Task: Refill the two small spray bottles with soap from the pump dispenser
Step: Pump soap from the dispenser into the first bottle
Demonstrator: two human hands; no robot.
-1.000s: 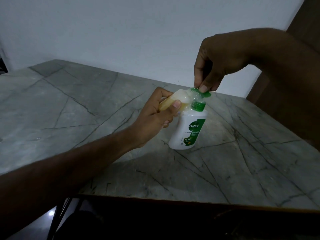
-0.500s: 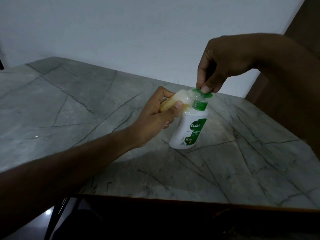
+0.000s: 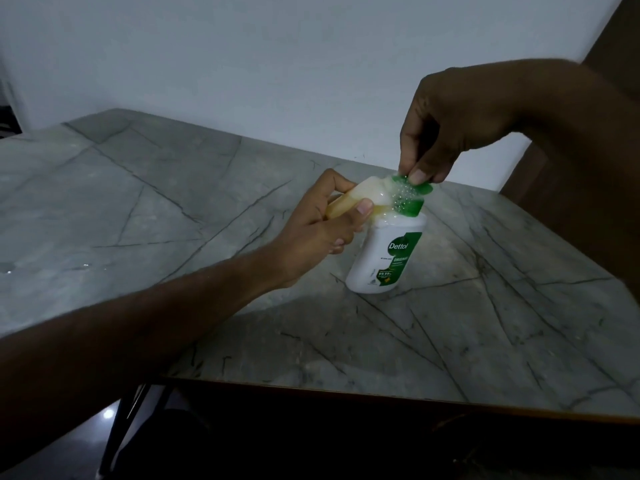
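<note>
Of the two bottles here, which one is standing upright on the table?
The white Dettol pump dispenser stands upright on the marble table. The small yellowish bottle is tilted, held off the table in the left hand.

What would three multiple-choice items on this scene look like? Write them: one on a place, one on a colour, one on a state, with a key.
1. Where does the white plastic pump dispenser bottle stand?
A. on the grey veined marble tabletop
B. on the floor
C. in the left hand

2. What colour is the dispenser's pump head?
A. red
B. green
C. black

3. What is the left hand doing?
A. lying flat on the table
B. hanging idle
C. gripping a small translucent yellowish spray bottle tilted at the pump's nozzle

Key: 1 A, the bottle's base rests on the marble. 2 B, the head under the right hand is green with foam on it. 3 C, fingers and thumb curl round the small bottle, its mouth against the foamy nozzle.
</note>
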